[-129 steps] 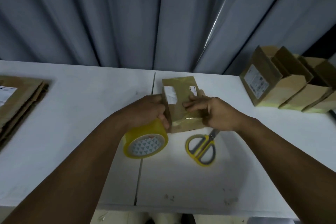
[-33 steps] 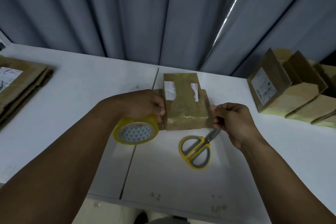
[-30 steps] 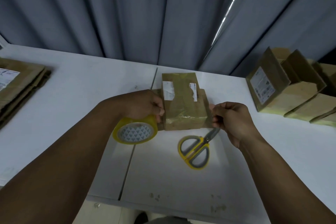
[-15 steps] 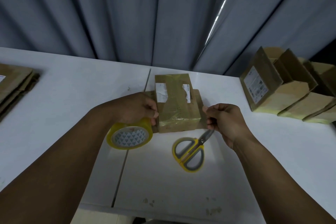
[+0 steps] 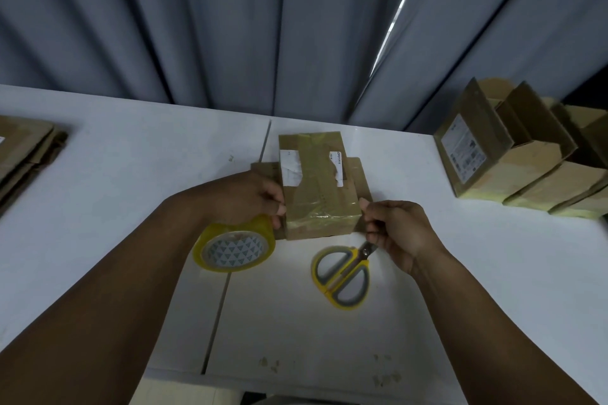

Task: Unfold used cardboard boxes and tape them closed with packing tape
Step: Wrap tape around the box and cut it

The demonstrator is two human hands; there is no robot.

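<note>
A small brown cardboard box point(image 5: 316, 184) with torn white labels stands on the white table point(image 5: 131, 174) in the middle. Glossy tape runs over its top and near face. My left hand point(image 5: 250, 197) grips a yellow roll of packing tape point(image 5: 234, 248) against the box's left side. My right hand point(image 5: 394, 230) is closed at the box's lower right corner, fingers pinched there; whether it pinches the tape's end or the box edge is unclear. Yellow-handled scissors point(image 5: 342, 273) lie on the table just below the box, their blades under my right hand.
A pile of flattened cardboard boxes point(image 5: 26, 154) lies at the left edge. Several set-up boxes point(image 5: 513, 158) stand in a row at the right. Grey curtains hang behind the table. The table's front edge runs close to me.
Since 4.3 s ago my right hand slid from the box's top to its right lower corner. In the last second both hands and the box barely moved; only the view shifted.
</note>
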